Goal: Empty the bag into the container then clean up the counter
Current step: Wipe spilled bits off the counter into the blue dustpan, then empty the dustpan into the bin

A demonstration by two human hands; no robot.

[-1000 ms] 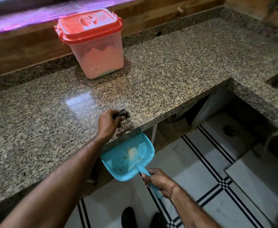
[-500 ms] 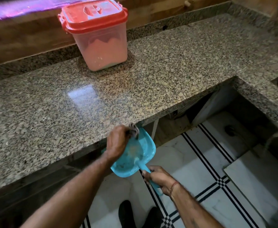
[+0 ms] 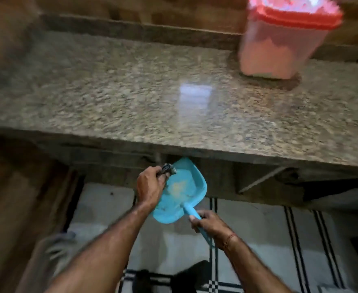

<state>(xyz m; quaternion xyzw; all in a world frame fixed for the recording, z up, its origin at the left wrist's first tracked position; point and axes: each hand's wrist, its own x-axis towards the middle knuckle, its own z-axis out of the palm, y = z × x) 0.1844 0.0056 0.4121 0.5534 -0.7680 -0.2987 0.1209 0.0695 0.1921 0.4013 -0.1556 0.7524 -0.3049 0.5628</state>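
The right hand (image 3: 211, 226) has its fingers wrapped round the handle of the blue dustpan (image 3: 184, 187), held just below the desk (image 3: 131, 92) edge. The left hand (image 3: 149, 188) grips a small dark object (image 3: 167, 169) over the pan. The red-lidded container (image 3: 279, 45) stands on the desk, far right.

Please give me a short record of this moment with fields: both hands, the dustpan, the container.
left hand: grips a small dark tool over the dustpan
right hand: holds the dustpan by its handle
dustpan: blue, below the counter front edge, pale powder inside
container: on the counter at the back, red lid on
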